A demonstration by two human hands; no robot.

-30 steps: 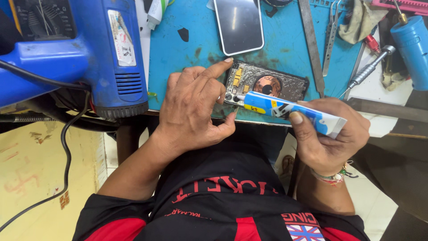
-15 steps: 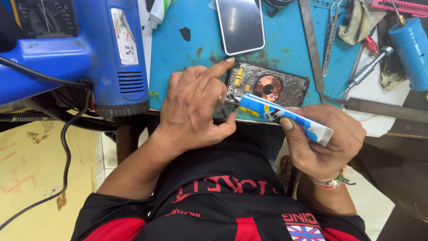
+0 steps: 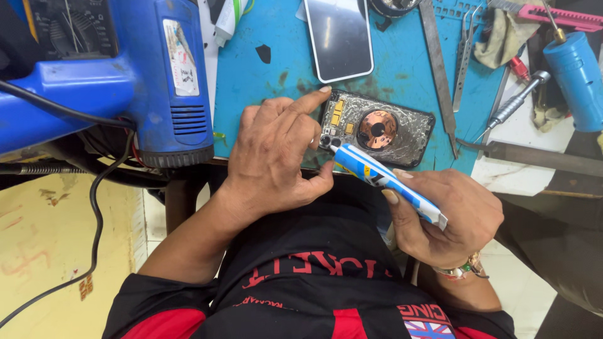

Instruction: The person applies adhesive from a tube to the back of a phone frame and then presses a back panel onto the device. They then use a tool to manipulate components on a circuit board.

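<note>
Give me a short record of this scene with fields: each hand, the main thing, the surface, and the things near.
left hand: steadies the opened phone, forefinger on its top edge
right hand: holds a blue and white tube, tip at the phone's near edge
phone: back off, copper coil showing
surface: teal mat
near: blue heat gun, glass panel, tweezers, screwdriver

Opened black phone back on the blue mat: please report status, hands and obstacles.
Left hand steadies opened black phone back. Right hand grips blue-white glue tube, nozzle at phone's lower edge. Nothing blocking.
</note>
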